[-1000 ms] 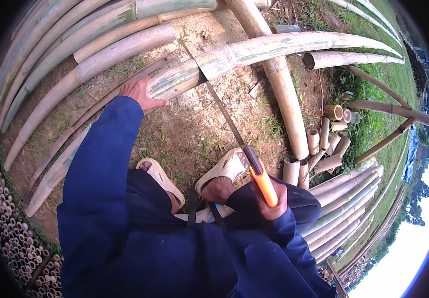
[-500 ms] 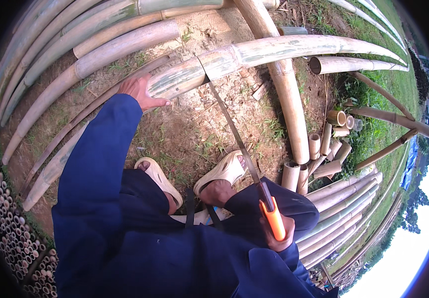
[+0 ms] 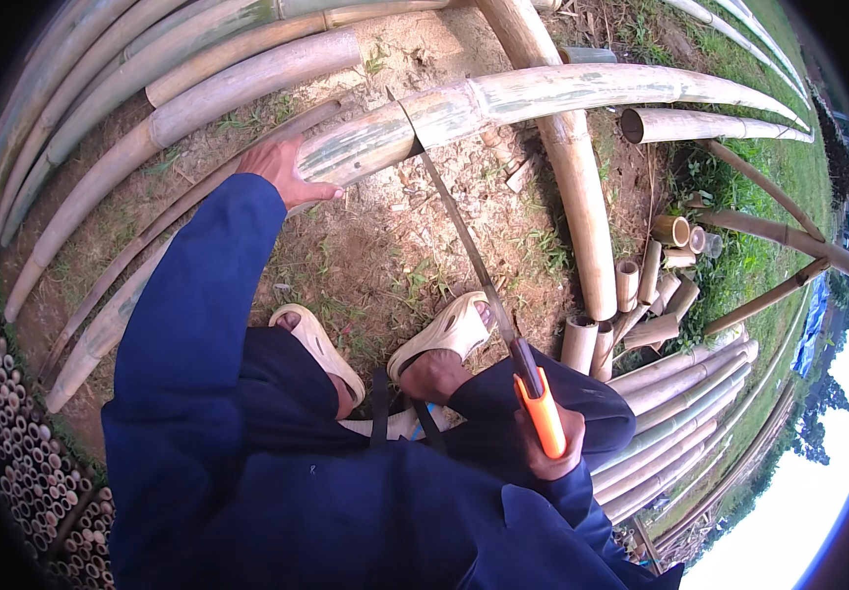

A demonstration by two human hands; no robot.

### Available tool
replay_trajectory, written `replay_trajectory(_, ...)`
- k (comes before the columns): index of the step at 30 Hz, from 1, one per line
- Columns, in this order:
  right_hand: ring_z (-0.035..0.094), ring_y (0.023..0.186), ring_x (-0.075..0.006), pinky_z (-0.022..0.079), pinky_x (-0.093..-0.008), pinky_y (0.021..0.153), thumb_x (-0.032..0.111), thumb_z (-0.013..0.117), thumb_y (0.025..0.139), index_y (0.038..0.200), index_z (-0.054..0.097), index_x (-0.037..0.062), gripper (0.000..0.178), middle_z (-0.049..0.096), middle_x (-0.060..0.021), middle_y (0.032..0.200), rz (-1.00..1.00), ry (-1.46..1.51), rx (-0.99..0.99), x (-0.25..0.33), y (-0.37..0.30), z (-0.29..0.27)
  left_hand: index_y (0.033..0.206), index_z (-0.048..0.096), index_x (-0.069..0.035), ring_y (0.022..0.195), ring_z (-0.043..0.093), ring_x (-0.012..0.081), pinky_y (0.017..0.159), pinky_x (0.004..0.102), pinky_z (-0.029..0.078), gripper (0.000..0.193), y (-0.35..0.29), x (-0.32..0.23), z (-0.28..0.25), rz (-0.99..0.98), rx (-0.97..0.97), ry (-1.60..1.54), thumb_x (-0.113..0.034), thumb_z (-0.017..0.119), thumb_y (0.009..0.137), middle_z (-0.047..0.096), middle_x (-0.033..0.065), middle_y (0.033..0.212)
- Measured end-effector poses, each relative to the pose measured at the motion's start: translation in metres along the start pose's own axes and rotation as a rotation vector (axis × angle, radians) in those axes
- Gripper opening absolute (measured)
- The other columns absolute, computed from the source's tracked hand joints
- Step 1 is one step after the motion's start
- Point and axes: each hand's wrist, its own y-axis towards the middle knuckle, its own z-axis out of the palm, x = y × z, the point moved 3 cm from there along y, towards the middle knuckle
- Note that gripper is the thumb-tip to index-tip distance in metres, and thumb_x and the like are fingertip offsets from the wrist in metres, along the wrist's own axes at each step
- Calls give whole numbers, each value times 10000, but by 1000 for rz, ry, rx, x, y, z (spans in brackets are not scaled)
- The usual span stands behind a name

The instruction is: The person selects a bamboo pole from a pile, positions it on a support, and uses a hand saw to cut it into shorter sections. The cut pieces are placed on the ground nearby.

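A thick, pale green-brown bamboo pole (image 3: 543, 95) lies across in front of me, resting on another bamboo log. My left hand (image 3: 285, 175) is at its near left end, fingers over the cut end and thumb stretched out below. Lower right, my right hand (image 3: 564, 444) is wrapped round the orange handle of a handsaw (image 3: 466, 236). The long, narrow blade runs up and leftward into a dark cut across the pole, a short way right of my left hand. Its tip pokes out beyond the pole's far side.
A bamboo log (image 3: 582, 206) supports the pole. Short bamboo pieces (image 3: 578, 344) stand and lie at right, above stacked poles (image 3: 666, 423). Long poles (image 3: 100, 216) curve along the left, beside a pile of cut tubes (image 3: 26, 452). My sandalled feet (image 3: 449, 334) rest on dirt strewn with sawdust.
The saw has slid forward, away from me, with my right hand; more of its tip shows past the pole. My left hand stays at the pole's end. The view has shifted slightly.
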Motion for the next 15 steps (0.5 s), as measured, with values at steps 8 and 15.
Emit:
replay_trajectory(8,615,719,-102,508,-280,687,47,719,926,1152,709,-31,239,702,-65,815,139,40,127,-19,48,18,1216,657,60,1072,694,383,965,456,530,976,-2,-1,9,7,-3,-7,-681,850,611,709,263,1141)
replay_trajectory(15,522,606,-99,453,-287,584,77,704,946,1050,702,-37,155,606,-43,682,87,42,62,-18,46,20,1231,661,32,1075,698,366,967,457,532,989,-1,-10,8,3,-2,45,-710,838,602,716,239,1159)
